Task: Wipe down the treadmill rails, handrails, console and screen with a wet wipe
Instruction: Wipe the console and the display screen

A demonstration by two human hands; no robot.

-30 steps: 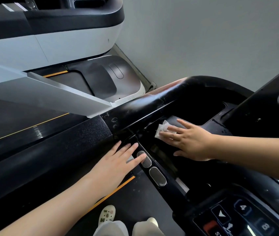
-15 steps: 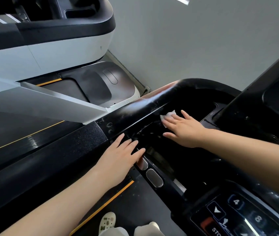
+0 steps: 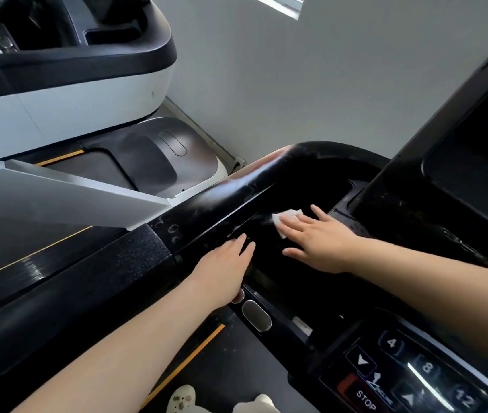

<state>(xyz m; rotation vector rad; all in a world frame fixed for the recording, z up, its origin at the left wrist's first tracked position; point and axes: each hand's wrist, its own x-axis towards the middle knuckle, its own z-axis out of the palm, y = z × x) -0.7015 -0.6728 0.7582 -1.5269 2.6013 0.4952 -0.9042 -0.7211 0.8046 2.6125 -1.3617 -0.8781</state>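
wet wipe (image 3: 287, 218) pressed on console tray (image 3: 320, 189) under flat right hand (image 3: 323, 245); left hand (image 3: 225, 269) flat.

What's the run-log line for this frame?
right hand: flat, pressing wet wipe into console recess | left hand: flat on console edge | screen: untouched

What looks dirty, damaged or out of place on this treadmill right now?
Nothing is broken or spilled. The glossy handrail shows whitish smudges and ring marks near its textured grip, left of the wipe under the right hand. The left hand rests flat nearby.
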